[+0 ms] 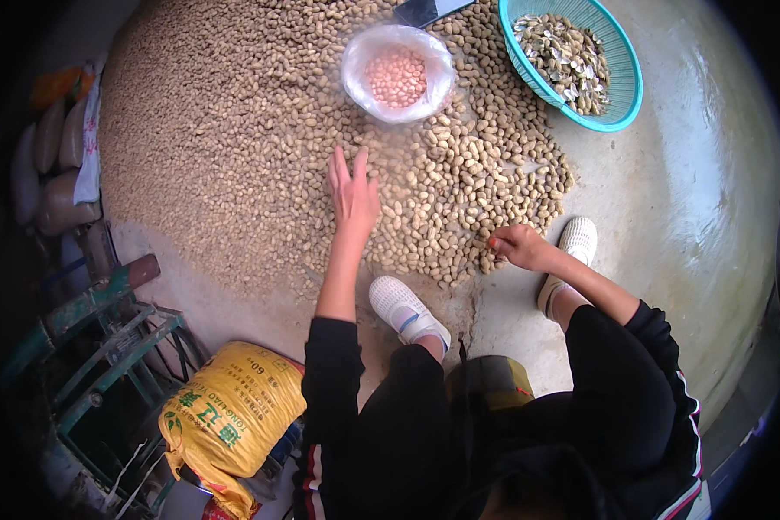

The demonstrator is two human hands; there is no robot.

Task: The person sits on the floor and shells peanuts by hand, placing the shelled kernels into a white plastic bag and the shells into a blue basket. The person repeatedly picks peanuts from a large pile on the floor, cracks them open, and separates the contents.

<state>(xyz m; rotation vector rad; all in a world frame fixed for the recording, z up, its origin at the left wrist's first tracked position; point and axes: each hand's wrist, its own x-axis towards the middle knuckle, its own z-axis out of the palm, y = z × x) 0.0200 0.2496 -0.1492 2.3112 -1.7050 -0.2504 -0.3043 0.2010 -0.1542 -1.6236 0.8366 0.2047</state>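
A broad spread of unshelled peanuts point(247, 149) covers the floor in front of me. My left hand point(355, 198) reaches over them palm down, its fingers apart and nothing visible in its grasp. At the near right edge of the spread is my right hand point(521, 247), fingers curled and thumb towards the fingertips. A small orange-red patch shows at its thumb tip; whether a peanut is pinched there is hidden. Beyond my left hand, a bowl lined with a clear plastic bag point(357, 84) holds pink shelled peanut kernels point(396, 75).
Empty shells point(569, 62) fill part of a turquoise plastic basket point(627, 97) at the upper right. A dark flat device point(432, 10) rests on the peanuts. At left stand a green metal frame point(114, 364), a yellow woven sack point(240, 403) and stacked filled bags point(68, 201).
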